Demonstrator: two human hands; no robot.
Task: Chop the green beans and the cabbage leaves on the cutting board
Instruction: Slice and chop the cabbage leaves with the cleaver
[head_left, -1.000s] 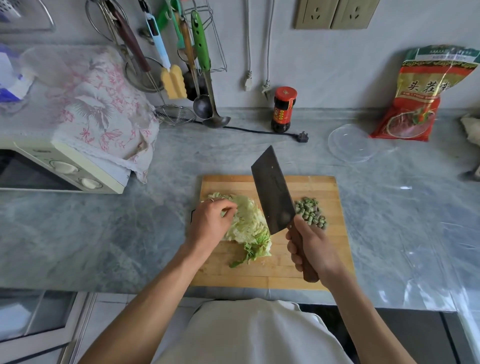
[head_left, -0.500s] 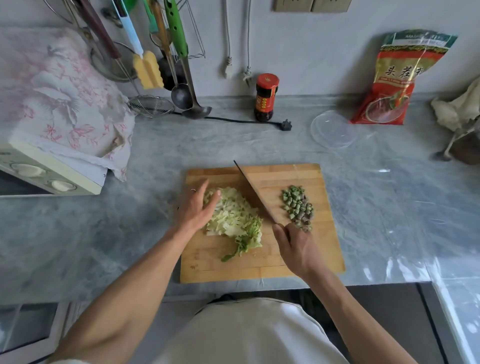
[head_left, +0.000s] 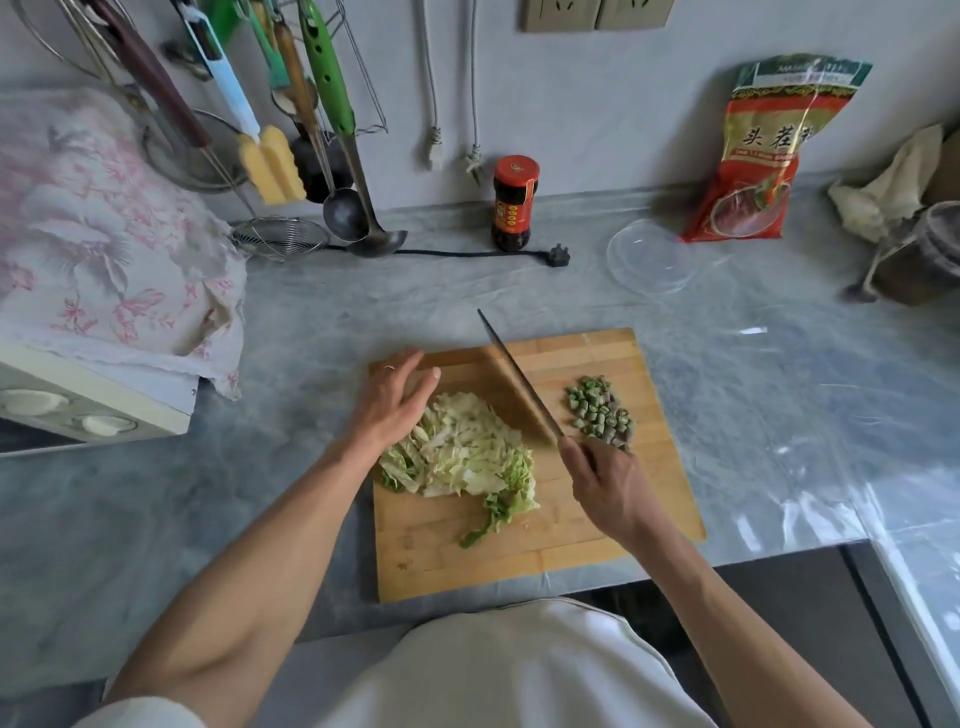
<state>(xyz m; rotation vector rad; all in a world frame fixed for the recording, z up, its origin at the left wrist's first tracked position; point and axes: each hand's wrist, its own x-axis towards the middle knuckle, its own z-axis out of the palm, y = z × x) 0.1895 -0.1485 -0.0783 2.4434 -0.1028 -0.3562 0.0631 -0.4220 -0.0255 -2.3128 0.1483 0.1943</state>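
A wooden cutting board (head_left: 571, 540) lies on the grey counter in front of me. Chopped pale green cabbage (head_left: 467, 452) is heaped at its middle left, with a few darker leaf strips trailing toward me. A small pile of cut green bean pieces (head_left: 600, 410) sits at the board's right. My left hand (head_left: 389, 405) rests with straight fingers on the far left edge of the cabbage. My right hand (head_left: 608, 483) grips the handle of a cleaver (head_left: 519, 382), seen edge-on, its blade standing between the cabbage and the beans.
A microwave under a floral cloth (head_left: 104, 260) stands at the left. Ladles and a strainer (head_left: 280, 236) hang or lean at the back wall. A sauce jar (head_left: 513, 202), a black plug (head_left: 558, 255), a clear lid (head_left: 652, 257) and a red bag (head_left: 763, 156) sit behind the board.
The cleaver has turned from showing its flat side to edge-on, right of the cabbage. My left hand's fingers have straightened and slid to the pile's far left edge.
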